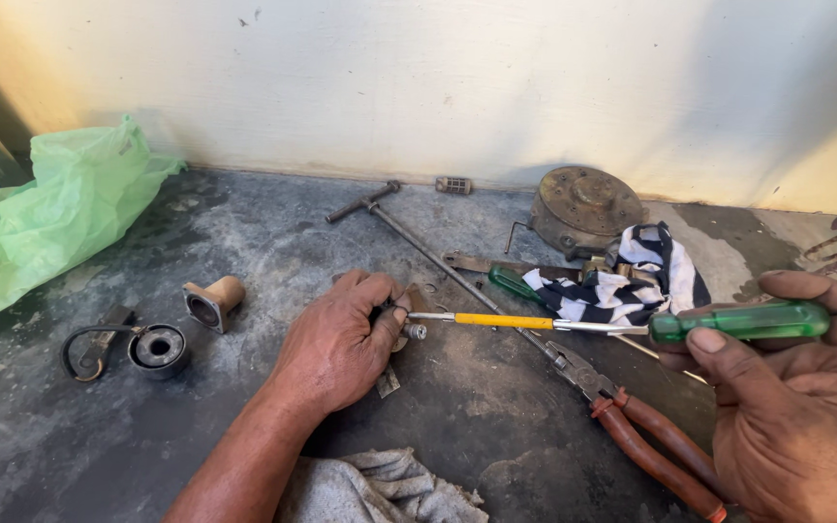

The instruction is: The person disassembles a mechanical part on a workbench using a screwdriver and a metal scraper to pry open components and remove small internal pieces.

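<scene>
My left hand (341,339) rests on the grey concrete floor, fingers closed around a small metal part (413,330) with a screw end showing. My right hand (796,407) grips the green handle of a long screwdriver (738,323). Its shaft, wrapped in a yellow sleeve (504,320), lies level and its tip touches the small part in my left hand.
Red-handled pliers (646,441) lie below the screwdriver. A long T-handle wrench (409,237), a second green screwdriver (513,283), a striped cloth (632,281) and a rusty round housing (583,205) sit behind. At left lie a bearing ring (158,348), a tan flanged piece (212,302) and a green plastic bag (50,213). A grey rag (370,489) is near me.
</scene>
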